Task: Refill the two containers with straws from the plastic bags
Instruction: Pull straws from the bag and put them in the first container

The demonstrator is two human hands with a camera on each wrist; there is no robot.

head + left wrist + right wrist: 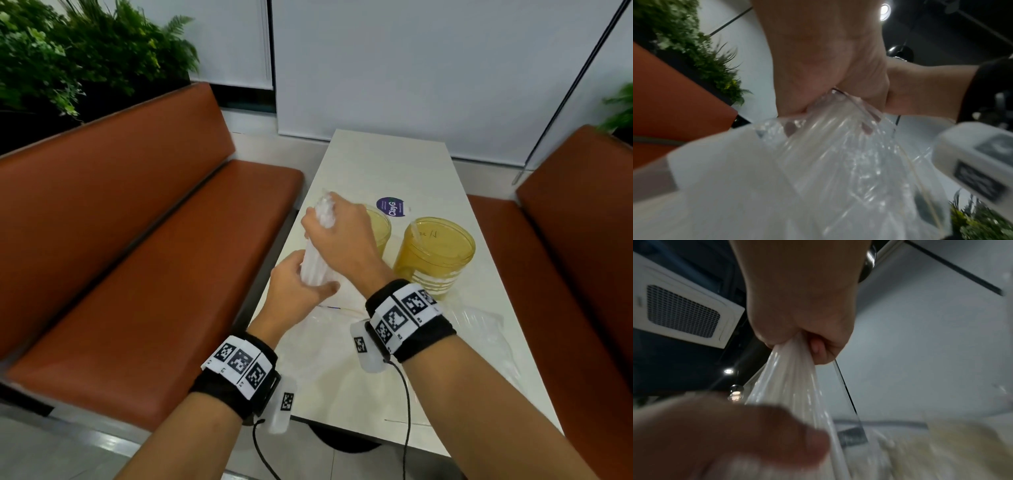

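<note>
left hand [294, 284] curled round lower end of straw bundle [317, 260] | right hand [342, 236] gripping bundle's top, tilted above table [387, 164] left edge | near bag [486, 325] flat by right wrist | two yellow containers [435, 253] just right of hands, nearer one holding a few straws | orange benches [137, 240] either side

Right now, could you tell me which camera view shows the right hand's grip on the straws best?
The right wrist view: the right hand visibly clenches the top of the white straws. The head view shows only the hand's back over the bundle; the left wrist view shows mostly blurred clear plastic.
</note>
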